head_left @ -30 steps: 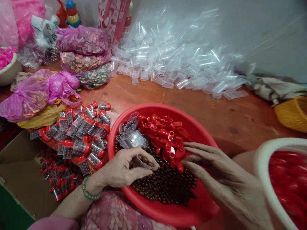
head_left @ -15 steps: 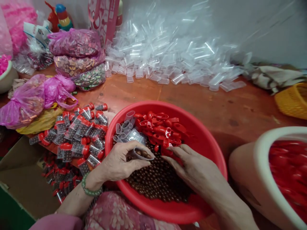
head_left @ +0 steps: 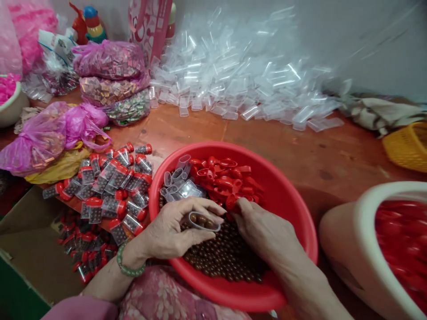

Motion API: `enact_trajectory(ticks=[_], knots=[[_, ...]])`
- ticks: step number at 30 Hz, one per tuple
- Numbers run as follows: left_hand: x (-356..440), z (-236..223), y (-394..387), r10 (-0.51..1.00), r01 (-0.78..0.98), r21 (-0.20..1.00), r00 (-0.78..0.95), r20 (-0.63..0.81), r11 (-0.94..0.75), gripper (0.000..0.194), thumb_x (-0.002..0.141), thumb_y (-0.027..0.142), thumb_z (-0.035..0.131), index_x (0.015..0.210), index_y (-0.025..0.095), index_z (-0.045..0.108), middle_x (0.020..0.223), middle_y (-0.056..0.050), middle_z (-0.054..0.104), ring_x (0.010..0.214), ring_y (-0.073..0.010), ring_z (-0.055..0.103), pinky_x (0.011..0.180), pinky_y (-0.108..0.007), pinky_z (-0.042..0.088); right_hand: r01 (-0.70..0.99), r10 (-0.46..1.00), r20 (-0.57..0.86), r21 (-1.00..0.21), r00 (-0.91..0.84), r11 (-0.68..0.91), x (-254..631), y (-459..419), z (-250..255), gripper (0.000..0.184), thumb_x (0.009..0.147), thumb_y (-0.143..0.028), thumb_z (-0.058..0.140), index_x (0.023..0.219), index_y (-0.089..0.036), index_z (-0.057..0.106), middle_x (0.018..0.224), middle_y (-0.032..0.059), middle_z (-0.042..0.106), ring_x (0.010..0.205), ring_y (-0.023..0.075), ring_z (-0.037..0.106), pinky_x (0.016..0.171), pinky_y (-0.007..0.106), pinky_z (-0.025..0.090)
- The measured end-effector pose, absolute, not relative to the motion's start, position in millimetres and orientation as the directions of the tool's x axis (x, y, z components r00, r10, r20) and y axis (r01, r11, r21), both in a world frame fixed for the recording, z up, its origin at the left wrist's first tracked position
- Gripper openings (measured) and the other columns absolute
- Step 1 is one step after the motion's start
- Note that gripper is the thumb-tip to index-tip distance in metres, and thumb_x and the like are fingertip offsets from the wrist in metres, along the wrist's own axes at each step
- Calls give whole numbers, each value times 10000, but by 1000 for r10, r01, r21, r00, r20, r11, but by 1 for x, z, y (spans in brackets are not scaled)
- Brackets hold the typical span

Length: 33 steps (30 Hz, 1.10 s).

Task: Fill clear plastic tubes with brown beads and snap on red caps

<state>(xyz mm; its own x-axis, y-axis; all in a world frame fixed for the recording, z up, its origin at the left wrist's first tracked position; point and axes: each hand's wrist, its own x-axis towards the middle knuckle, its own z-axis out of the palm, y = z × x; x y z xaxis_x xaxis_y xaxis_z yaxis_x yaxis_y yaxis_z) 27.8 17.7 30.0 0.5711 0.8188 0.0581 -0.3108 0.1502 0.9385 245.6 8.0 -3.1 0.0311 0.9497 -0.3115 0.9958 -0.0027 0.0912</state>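
A red basin sits in front of me, holding brown beads, red caps and a few empty clear tubes. My left hand is closed round a clear tube partly filled with brown beads, held over the bead heap. My right hand reaches into the pile of red caps, fingers pinched on a red cap; the fingertips are partly hidden.
Filled red-capped tubes lie heaped left of the basin, more in a cardboard box below. A large pile of empty clear tubes lies at the back. Pink bags at left; white tub of red caps and yellow basket at right.
My right hand has moved left from flat beside the caps to pinching at the cap pile close to the left hand. The left hand keeps holding the tube.
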Motion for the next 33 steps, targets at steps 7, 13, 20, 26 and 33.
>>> enact_trajectory(ticks=[7,13,20,26,33], knots=[[26,32,18,813,-221,960,582,-12,172,92,850,193,631,916,134,608,880,-67,678,847,-141,658,801,-274,517,998,971,-239,62,26,-11,252,5,-8,100,910,-230,455,876,-180,535,834,79,666,662,194,629,488,268,235],[26,29,17,816,-241,959,578,18,149,106,857,219,627,917,136,600,877,-65,669,835,-141,652,802,-276,507,999,982,-186,37,36,-30,252,12,-17,111,906,-267,495,908,-169,548,898,107,676,639,195,616,492,275,267],[23,25,12,770,-332,908,638,16,256,266,881,375,605,1017,153,553,812,-50,643,774,-139,631,747,-277,480,998,992,-110,10,61,-60,254,8,-13,142,874,-247,489,957,-164,569,880,106,689,665,228,645,504,293,349],[23,26,16,799,-149,961,594,-100,231,148,851,236,595,970,153,567,773,-9,578,717,-101,557,687,-232,433,916,960,247,-401,128,-19,273,-9,0,325,851,-439,526,1001,-175,643,872,89,701,708,224,651,626,343,497],[34,26,20,867,-103,967,473,-157,232,107,769,232,653,786,156,581,681,25,556,637,-88,520,630,-218,409,650,894,302,-760,330,17,267,-10,9,231,793,-369,681,958,-208,689,841,31,683,738,175,641,717,342,536]])
